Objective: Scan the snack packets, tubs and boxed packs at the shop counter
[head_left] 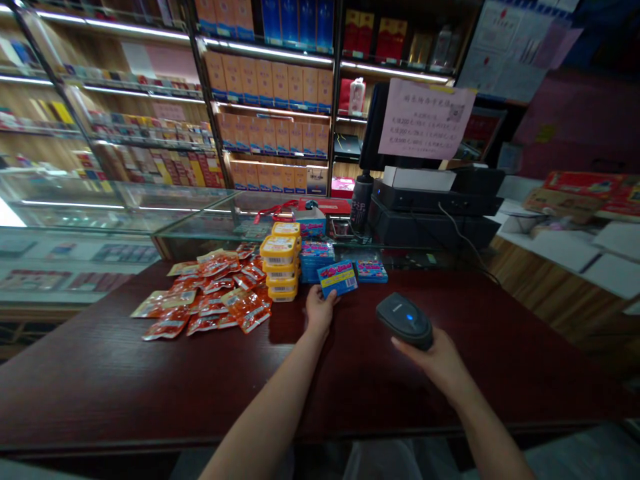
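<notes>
My left hand (321,309) grips a small flat blue packet (339,279) by its lower left edge, with pink lettering, a yellow band and a barcode facing me. In my right hand (440,357) is a dark barcode scanner (404,319), a blue light glowing on its top. The scanner's head points left, apart from the packet. Behind the held packet are stacked blue packets (316,268), and a shorter pile of the same packets (371,270) lies to its right. Yellow-lidded tubs (280,250) stand in a stack left of my left hand.
Orange snack pouches (210,293) are heaped on the left of the dark wooden counter (210,387). A glass case (200,223) borders its back. At the back right stand a monitor (374,133) with a taped pink notice (426,120) and black till equipment (430,223), its cable trailing right.
</notes>
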{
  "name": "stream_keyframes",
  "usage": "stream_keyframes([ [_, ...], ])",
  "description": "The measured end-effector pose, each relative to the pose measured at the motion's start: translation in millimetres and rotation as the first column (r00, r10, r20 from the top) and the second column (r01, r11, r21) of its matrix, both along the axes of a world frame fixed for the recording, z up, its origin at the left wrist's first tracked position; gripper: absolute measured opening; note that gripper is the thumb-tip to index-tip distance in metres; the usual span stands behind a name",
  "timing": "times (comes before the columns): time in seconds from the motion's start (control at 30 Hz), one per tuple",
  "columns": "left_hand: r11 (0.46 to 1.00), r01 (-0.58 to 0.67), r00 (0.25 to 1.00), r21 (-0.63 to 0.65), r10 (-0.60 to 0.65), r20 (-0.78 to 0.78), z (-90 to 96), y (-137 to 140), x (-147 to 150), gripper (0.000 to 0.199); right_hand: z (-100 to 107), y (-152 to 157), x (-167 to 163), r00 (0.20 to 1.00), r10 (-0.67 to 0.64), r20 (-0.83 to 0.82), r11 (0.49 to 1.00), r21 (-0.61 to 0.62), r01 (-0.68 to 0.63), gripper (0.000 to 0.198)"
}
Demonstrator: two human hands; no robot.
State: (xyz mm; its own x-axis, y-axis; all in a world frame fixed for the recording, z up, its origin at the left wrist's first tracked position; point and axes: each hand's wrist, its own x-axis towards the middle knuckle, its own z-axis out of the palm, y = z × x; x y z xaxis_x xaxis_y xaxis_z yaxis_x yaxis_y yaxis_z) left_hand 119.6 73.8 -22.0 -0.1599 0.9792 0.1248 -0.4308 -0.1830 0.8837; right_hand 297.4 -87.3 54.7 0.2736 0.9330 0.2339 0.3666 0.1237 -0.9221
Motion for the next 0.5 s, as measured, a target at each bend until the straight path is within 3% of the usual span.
stream_keyframes([
  [0.37, 1.000, -0.025, 0.999, 0.005, 0.025, -0.043, 1.8, -2.1, 0.8, 0.040, -4.8, -1.7, 4.2, 0.992, -0.002, 0.128, 0.997, -0.077, 0.012, 0.037],
  [0.5, 1.000, -0.016, 0.999, 0.003, 0.016, -0.029, 3.0, -3.0, 0.7, 0.041, -5.1, -0.4, 10.0, 0.946, 0.016, 0.325, 0.997, -0.073, 0.008, 0.037],
])
